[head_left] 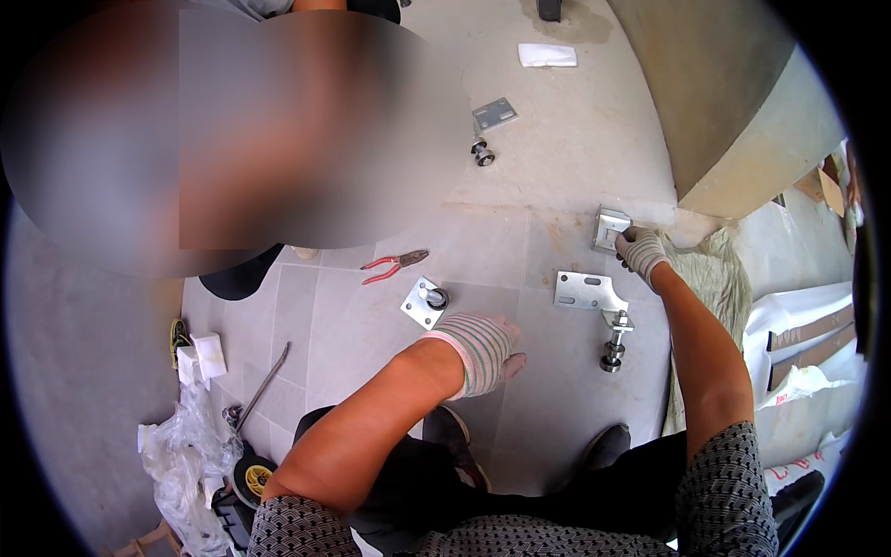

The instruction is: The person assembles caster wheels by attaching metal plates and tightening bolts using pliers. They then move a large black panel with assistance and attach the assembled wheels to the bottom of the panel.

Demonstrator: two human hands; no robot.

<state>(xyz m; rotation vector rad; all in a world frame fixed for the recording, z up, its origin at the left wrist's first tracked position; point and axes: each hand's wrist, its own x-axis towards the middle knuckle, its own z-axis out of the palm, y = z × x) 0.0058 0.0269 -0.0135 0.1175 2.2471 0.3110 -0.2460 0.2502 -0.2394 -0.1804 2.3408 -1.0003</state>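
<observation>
My right hand (640,252), in a striped knit glove, has its fingers closed on the near edge of a silvery metal bracket (610,225) at the right. My left hand (484,353), gloved alike, hovers over the tiles in the middle with thumb and fingertips apart, and I see nothing in it. Just beyond it is a square metal plate with a black wheel (415,304). Between my hands lies a slotted metal plate (583,291), with a bolt carrying rollers (613,343) at its near right corner.
Red-handled pliers (396,266) lie farther left. Another slotted plate (496,113) with rollers (482,153) and a white packet (548,56) are farther off. A blurred person is at upper left. Clear plastic wrap (190,446) and a metal bar (264,385) lie lower left; greenish cloth (715,278) is right.
</observation>
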